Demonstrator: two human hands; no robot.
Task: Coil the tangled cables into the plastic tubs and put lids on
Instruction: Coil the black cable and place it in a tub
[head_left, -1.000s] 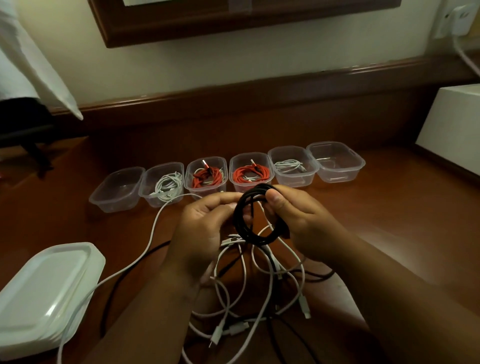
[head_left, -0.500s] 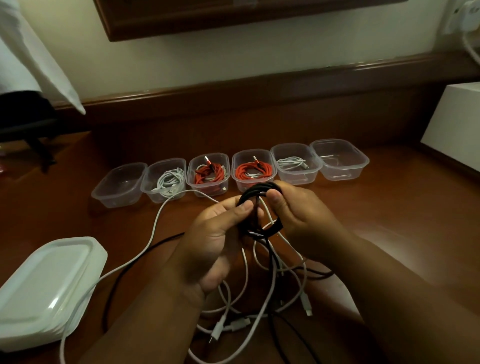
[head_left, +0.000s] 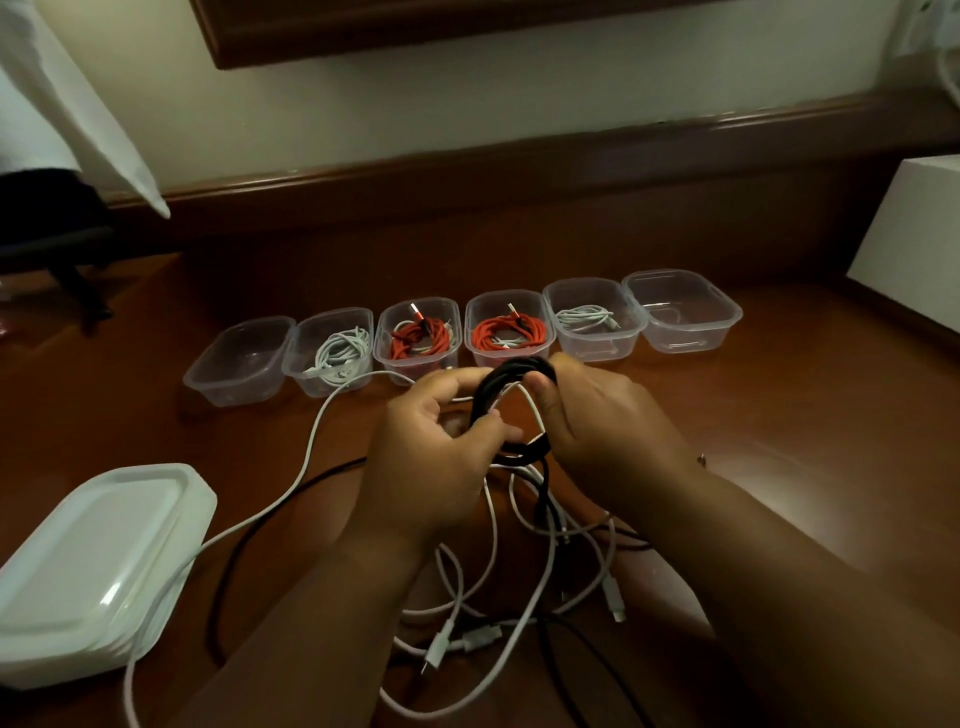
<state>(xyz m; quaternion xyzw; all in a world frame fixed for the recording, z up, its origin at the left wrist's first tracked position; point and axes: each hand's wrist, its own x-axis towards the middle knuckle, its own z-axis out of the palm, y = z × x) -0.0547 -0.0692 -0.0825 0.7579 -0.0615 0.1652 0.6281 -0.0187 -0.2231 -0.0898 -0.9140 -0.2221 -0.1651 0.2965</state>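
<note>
A black cable coil (head_left: 511, 379) hangs between my hands above the wooden floor. My left hand (head_left: 436, 457) pinches its lower left part, and my right hand (head_left: 602, 426) grips its right side with the thumb on top. Under them lies a tangle of white and black cables (head_left: 493, 597). Several clear plastic tubs stand in a row behind: the leftmost tub (head_left: 239, 358) and the rightmost tub (head_left: 683, 312) hold nothing, a white cable (head_left: 340, 353) lies in the second, red cables (head_left: 418, 338) fill two middle ones. A stack of white lids (head_left: 88, 566) sits at the left.
A white box (head_left: 914, 244) stands at the right by the wall. A dark wooden skirting (head_left: 519, 156) runs behind the tubs. A long white cable (head_left: 311, 441) trails from the tubs past the lids to the bottom edge. A chair base (head_left: 67, 260) stands far left.
My left hand has slid down the coil's left side to its lower part. The coil has been squeezed from a round loop into a narrower, taller one. The camera moved closer.
</note>
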